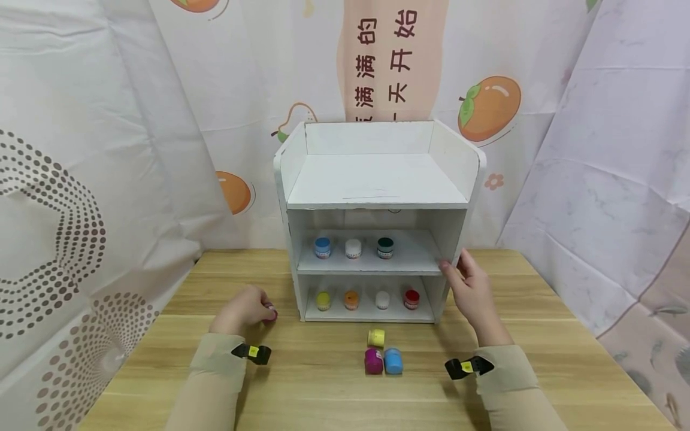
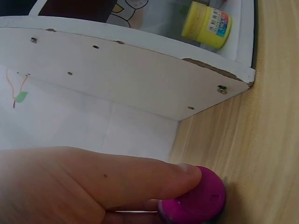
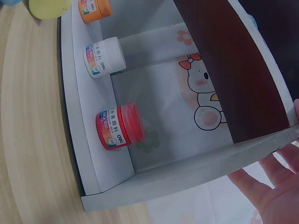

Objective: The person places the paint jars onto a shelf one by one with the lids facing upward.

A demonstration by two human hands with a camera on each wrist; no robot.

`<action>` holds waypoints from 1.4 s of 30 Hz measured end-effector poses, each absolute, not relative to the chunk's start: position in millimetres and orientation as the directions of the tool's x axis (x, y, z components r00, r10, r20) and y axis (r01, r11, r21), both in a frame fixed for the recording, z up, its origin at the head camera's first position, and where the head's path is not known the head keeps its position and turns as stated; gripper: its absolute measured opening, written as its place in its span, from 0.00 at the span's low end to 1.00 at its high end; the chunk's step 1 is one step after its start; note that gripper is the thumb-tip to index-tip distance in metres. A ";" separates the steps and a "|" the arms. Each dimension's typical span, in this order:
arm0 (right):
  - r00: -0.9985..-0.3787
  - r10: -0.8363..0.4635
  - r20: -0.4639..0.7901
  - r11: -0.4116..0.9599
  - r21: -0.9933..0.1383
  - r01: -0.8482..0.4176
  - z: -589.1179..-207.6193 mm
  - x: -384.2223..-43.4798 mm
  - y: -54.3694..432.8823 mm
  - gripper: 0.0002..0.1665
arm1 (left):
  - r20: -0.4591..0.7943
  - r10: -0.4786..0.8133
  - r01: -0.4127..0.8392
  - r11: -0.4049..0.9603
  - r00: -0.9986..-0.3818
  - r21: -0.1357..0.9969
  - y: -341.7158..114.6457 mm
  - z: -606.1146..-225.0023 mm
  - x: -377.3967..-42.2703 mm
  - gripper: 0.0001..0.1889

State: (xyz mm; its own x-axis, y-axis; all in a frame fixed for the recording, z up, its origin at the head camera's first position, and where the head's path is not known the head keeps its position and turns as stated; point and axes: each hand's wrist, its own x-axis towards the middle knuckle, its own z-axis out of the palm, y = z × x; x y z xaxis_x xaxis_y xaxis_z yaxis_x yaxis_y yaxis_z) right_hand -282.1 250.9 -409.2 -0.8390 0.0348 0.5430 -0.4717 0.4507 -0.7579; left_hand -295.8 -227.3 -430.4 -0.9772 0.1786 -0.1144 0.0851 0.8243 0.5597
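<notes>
My left hand pinches a magenta paint jar between thumb and fingers, low over the table just left of the white shelf. In the left wrist view the thumb lies on its magenta lid; the fingers beneath are partly hidden. My right hand grips the front edge of the shelf's right side panel, thumb on the inner side and fingers outside. On the lower board stand a yellow jar, an orange jar, a white jar and a red jar.
The middle board carries a blue jar, a white jar and a dark green jar. Before the shelf, on the wooden table, are a yellow jar, a magenta jar and a blue jar. A printed curtain hangs behind.
</notes>
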 end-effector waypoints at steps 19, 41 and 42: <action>-0.831 0.032 0.555 0.441 -0.754 -0.487 -387.6 -262.5 239.3 0.27 | -0.090 0.187 0.098 0.799 -0.978 0.594 -224.9 -434.1 -299.6 0.10; -0.835 0.029 0.550 0.452 -0.752 -0.479 -378.1 -253.6 234.8 0.28 | 0.025 0.171 0.163 0.871 -0.985 0.463 -215.7 -440.3 -303.6 0.18; -0.835 0.031 0.549 0.454 -0.752 -0.477 -377.8 -253.4 234.8 0.28 | 0.025 0.173 0.164 0.871 -0.985 0.464 -215.2 -440.0 -303.2 0.17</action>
State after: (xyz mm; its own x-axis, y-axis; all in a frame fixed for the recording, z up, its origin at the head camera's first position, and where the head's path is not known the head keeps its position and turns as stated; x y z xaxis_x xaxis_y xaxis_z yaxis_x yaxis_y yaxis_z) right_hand -253.4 234.8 -377.8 -0.8354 0.0311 0.5488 -0.4774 0.4537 -0.7525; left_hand -303.2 -215.2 -440.0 -0.9846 0.1728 0.0247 0.1644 0.8707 0.4636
